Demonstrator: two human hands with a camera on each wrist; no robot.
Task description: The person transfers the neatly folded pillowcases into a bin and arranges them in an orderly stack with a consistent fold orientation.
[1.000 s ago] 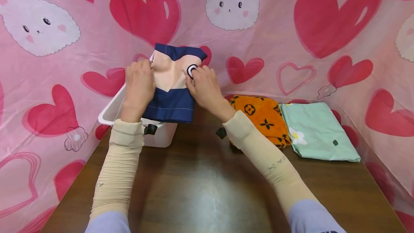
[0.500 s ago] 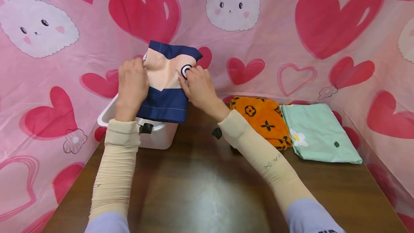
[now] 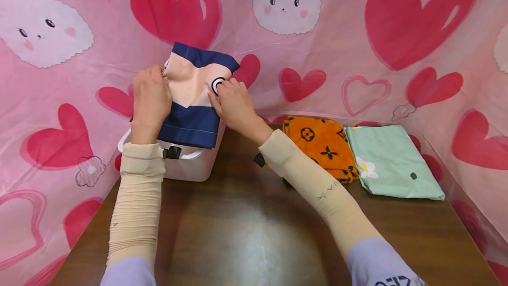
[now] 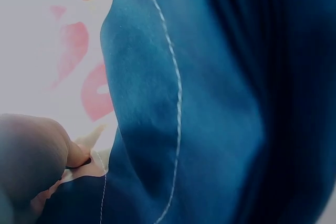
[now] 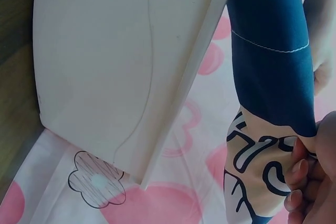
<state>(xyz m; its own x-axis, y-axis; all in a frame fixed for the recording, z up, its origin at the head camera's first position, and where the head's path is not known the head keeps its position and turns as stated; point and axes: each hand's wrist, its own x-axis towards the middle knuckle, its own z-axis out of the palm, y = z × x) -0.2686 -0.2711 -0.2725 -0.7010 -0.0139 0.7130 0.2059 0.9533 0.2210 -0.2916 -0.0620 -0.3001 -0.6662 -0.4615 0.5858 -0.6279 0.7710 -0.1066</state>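
Nearest, below the fingers, lies the bare front of the table (image 3: pixel 242 233). Above it, both hands grip one folded cloth, navy and peach with a black ring. The left hand (image 3: pixel 151 98) has its fingers curled at the left edge, their tips mostly hidden in the head view; the right hand (image 3: pixel 236 105) pinches the other side beside the ring, its fingers bent round behind. The cloth (image 3: pixel 184 87) hangs between the two sets of fingers, its navy lower edge below them and its upper edge rising beyond them. Under the fingers stands the white bin (image 3: pixel 190 171), its near rim partly covered by the cloth; whether the two touch cannot be told. The step in hand seems to be bringing the folded cloth over the bin; the next move would call for lowering both hands together, keeping the fold closed and its bottom edge clear of the rim before the fingers loosen. Well to the right of the fingers lie an orange towel (image 3: pixel 317 144) and, farther right, a green cloth (image 3: pixel 390 162), both folded. A pink backdrop (image 3: pixel 337 96) hangs behind.
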